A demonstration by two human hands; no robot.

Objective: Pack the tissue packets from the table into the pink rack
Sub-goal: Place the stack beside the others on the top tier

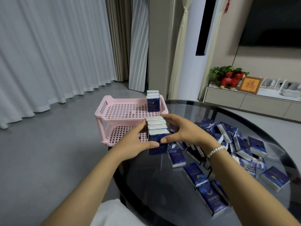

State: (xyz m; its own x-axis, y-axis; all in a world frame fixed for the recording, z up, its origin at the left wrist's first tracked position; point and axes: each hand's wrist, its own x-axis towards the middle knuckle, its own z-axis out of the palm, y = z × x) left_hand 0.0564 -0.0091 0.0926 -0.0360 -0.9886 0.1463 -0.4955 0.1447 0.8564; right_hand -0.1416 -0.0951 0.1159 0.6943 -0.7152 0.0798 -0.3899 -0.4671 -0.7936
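A row of several dark blue tissue packets [157,128] stands upright between my hands, in front of the pink two-tier rack [123,110]. My left hand [138,141] grips the row's left side, thumb across the front packet. My right hand [180,129] grips the right side, fingers at the far end, thumb on the front. A few packets [152,101] stand upright at the right end of the rack's upper tier. Many loose packets [241,147] lie heaped on the round dark glass table [156,180] to the right.
The rack stands at the table's far left edge, grey floor beside it. White curtains hang at the left. A low white cabinet [244,98] with a red figurine, a framed picture and a plant is at the back right.
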